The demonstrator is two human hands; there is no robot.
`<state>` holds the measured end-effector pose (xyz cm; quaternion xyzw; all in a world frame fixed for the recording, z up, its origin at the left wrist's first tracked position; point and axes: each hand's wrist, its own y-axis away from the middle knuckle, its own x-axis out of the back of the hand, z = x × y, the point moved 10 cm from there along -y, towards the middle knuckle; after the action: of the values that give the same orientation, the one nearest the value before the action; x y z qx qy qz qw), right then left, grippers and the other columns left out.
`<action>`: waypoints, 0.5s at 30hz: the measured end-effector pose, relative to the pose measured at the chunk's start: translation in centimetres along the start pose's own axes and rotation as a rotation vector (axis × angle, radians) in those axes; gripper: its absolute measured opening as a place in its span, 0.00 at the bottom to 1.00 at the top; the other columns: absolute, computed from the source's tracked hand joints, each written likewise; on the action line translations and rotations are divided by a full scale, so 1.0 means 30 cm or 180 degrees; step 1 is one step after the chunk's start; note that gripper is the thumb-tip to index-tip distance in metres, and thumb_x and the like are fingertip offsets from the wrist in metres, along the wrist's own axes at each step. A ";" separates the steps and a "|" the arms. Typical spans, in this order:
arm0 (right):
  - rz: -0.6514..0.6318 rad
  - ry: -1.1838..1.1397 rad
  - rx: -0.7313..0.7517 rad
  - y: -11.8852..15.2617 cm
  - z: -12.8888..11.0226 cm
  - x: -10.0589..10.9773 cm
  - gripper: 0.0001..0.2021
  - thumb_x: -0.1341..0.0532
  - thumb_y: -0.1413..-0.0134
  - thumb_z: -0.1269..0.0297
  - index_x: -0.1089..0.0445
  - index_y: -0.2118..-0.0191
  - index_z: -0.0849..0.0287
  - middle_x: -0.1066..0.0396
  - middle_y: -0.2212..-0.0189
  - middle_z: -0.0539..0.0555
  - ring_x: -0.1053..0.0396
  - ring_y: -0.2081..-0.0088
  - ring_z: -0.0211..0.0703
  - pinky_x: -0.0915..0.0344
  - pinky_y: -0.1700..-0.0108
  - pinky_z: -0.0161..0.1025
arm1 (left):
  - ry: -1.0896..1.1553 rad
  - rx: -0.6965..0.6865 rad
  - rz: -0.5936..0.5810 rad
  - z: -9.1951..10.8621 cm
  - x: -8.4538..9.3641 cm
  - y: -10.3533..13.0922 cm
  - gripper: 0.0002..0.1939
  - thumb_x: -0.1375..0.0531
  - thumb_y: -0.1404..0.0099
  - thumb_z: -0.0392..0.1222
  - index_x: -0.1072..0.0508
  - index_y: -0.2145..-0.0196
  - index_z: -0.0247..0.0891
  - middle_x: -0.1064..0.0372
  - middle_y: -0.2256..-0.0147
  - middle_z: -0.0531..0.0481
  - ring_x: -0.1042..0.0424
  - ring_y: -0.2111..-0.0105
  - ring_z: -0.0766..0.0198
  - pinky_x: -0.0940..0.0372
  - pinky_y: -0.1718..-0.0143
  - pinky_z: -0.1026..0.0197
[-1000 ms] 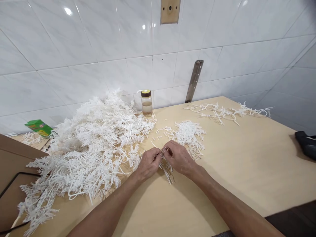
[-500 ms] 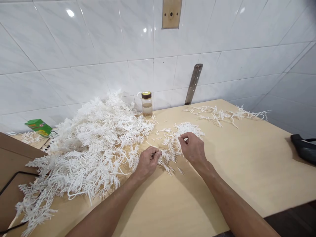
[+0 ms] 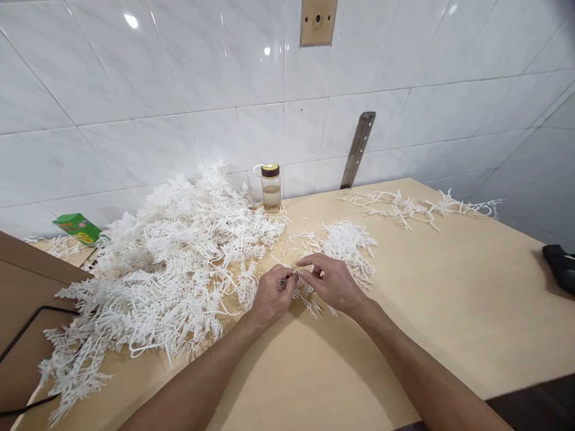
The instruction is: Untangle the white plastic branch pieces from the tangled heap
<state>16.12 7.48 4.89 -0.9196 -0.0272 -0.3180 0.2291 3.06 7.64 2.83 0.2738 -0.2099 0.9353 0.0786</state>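
My left hand is closed in a pinch on a thin white branched strand; only a little of it shows at the fingertips. Right beside those fingertips is my right hand, its thumb and forefinger slightly apart on either side of the strand's tip. I cannot tell whether they touch it. Beyond my hands lies a small heap of short white pieces, partly covered by my right hand. A large tangled pile of white branched strands spreads to the left of my left hand.
At the wall stands a bottle with liquid inside. Bare white stems lie at the back right. A green packet and a brown box are on the left, and a black object is at the right edge of the wooden table.
My right hand has moved left and slightly down from the small heap to my left fingertips, and its fingers have parted. My left hand keeps its pinch. The view has shifted slightly.
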 end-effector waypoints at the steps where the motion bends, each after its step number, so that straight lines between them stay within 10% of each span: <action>1: -0.0107 0.0008 0.0022 0.001 -0.005 -0.017 0.09 0.41 0.41 0.59 0.25 0.61 0.56 0.24 0.64 0.53 0.32 0.73 0.37 0.33 0.68 0.36 | -0.0024 -0.0002 -0.0007 0.001 -0.001 0.000 0.11 0.45 0.34 0.38 0.25 0.70 0.37 0.34 0.74 0.52 0.35 0.72 0.67 0.41 0.69 0.64; 15: -0.0161 0.0695 0.0285 0.011 -0.041 -0.027 0.06 0.43 0.46 0.71 0.28 0.66 0.57 0.26 0.69 0.52 0.36 0.76 0.35 0.41 0.70 0.35 | -0.0330 -0.0098 -0.0069 0.011 -0.013 0.004 0.10 0.46 0.36 0.34 0.25 0.70 0.38 0.31 0.73 0.51 0.34 0.72 0.66 0.42 0.68 0.63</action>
<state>14.84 6.71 5.12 -0.8673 -0.0395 -0.4205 0.2634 3.52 7.37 2.84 0.3230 -0.2251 0.9156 0.0820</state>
